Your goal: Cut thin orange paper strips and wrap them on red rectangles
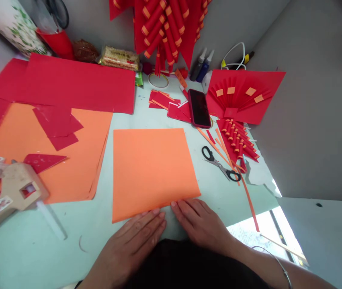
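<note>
A sheet of orange paper (154, 166) lies on the table in front of me, its near edge curled or folded slightly upward. My left hand (137, 237) rests on that near edge, fingers stretched out flat and close together. To its right, my right hand (196, 220) presses the same edge with outstretched fingertips, thumb side toward the left hand. Neither palm wraps around anything. Black-handled scissors (219, 164) lie a short way right of the sheet.
At left, a glue gun (17, 188) lies partly over stacked orange sheets (80, 176), beside red paper (83, 86). A phone (199, 107), a red paper fan (246, 94) and rolled paper firecrackers (237, 138) sit at right. More red firecrackers (166, 30) hang at the back.
</note>
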Demonstrator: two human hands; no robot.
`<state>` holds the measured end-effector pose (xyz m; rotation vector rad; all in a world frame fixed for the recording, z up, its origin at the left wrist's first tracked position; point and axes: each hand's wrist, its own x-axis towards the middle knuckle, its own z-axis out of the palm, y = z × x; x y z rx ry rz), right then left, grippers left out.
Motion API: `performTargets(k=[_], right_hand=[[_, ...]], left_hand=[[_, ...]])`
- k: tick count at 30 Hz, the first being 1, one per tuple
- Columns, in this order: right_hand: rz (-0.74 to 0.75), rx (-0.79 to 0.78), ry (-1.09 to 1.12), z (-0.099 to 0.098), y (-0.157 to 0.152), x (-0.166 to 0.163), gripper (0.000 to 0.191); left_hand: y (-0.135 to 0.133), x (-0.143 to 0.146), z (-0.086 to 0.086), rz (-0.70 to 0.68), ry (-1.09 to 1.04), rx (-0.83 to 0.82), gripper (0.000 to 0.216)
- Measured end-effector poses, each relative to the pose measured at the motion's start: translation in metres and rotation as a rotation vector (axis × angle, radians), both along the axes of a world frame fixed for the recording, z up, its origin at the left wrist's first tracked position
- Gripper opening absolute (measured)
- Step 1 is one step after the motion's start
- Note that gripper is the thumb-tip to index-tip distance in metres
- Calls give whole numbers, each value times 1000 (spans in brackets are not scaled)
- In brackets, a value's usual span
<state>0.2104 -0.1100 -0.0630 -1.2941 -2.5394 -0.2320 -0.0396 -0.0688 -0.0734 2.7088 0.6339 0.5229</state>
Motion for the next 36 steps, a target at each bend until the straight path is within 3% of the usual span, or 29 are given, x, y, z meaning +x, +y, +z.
performTargets(k=[5,14,21,29,36], right_hand=[[-3,5,-4,0,0,0,35],[14,-40,-20,-4,-3,3,33],[6,-43,-13,-4,-3,3,32],[-36,-8,1,0,-1,1,36],[-56,-26,-9,2,-3,1,37]], left_hand=[[4,2,5,12,12,80,52],[-6,-6,-19,46,20,-27,57],[-5,-7,-15,18,54,83,51],[-13,-4,-9,124,10,-35,46],[-8,-11,-14,69,29,129,45]])
